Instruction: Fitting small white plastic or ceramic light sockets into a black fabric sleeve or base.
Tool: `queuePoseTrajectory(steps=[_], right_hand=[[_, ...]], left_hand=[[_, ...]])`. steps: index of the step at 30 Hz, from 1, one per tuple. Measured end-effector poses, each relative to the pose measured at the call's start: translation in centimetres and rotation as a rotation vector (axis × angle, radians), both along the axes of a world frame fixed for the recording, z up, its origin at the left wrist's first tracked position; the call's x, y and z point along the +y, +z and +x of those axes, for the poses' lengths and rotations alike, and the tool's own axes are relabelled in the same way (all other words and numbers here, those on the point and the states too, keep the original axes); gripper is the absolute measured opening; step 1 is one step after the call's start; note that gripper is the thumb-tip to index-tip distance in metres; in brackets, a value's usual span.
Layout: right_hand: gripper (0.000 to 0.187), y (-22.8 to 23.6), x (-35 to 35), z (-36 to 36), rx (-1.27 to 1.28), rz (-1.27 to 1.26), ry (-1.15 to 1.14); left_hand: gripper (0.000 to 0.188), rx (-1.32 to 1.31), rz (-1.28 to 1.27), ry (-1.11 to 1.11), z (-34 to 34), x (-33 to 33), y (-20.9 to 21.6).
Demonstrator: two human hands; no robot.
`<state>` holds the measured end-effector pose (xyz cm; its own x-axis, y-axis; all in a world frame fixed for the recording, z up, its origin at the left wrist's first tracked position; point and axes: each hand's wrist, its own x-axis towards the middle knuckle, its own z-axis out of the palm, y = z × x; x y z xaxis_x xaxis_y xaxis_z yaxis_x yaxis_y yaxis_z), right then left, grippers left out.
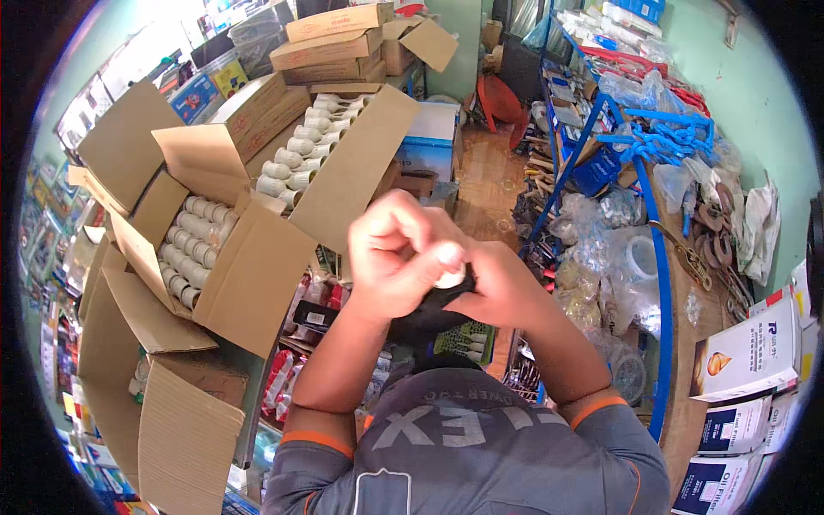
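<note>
Both hands are raised in front of my chest, close together. My left hand [386, 253] is closed, its fingers curled and its thumb pressing toward the right hand. Just under that thumb shows a small whitish piece [451, 277], mostly covered, so its kind cannot be told. My right hand [491, 281] meets it from the right, thumb and forefinger curved round something dark whose shape is hidden. To the left, an open carton [257, 275] holds rows of white ribbed cylindrical fittings. Behind it, a longer open carton [365, 172] has more white lamp-holder-like pieces.
Closed flat cartons [330, 51] are stacked at the far left. An empty-looking open carton [189, 429] stands at the near left. On the right, a blue-framed shelf [657, 257] carries bagged parts, blue chain and metal hooks. White filter boxes [734, 425] sit at the near right.
</note>
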<state>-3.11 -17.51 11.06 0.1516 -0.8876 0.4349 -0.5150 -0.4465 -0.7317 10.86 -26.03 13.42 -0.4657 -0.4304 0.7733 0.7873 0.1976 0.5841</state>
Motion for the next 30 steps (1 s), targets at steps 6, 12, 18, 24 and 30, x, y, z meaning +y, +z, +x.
queuePoseTrajectory(steps=[6,12,18,24,30], right_hand=[[0.048,-1.4,0.5,-1.3,0.087,-0.111,-0.202],[0.031,-2.5,0.4,-2.8,-0.107,-0.122,-0.162],[0.032,-4.8,0.0,-5.1,-0.128,0.068,-0.024],[0.035,-8.5,-0.9,-5.5,-0.33,0.13,-0.008],[0.032,-13.0,-0.4,-7.3,-0.405,0.354,-0.379]], left_hand=[[0.015,-0.129,0.1,0.361,-0.8,0.6,0.9],[0.026,-0.699,-0.111,0.475,0.7,0.4,-0.1],[0.032,-0.644,0.17,0.331,0.0,-0.4,-3.9],[0.043,-0.565,0.387,0.312,-2.6,-1.3,-7.7],[0.047,-0.562,0.752,0.052,-7.3,-0.8,-13.3]])
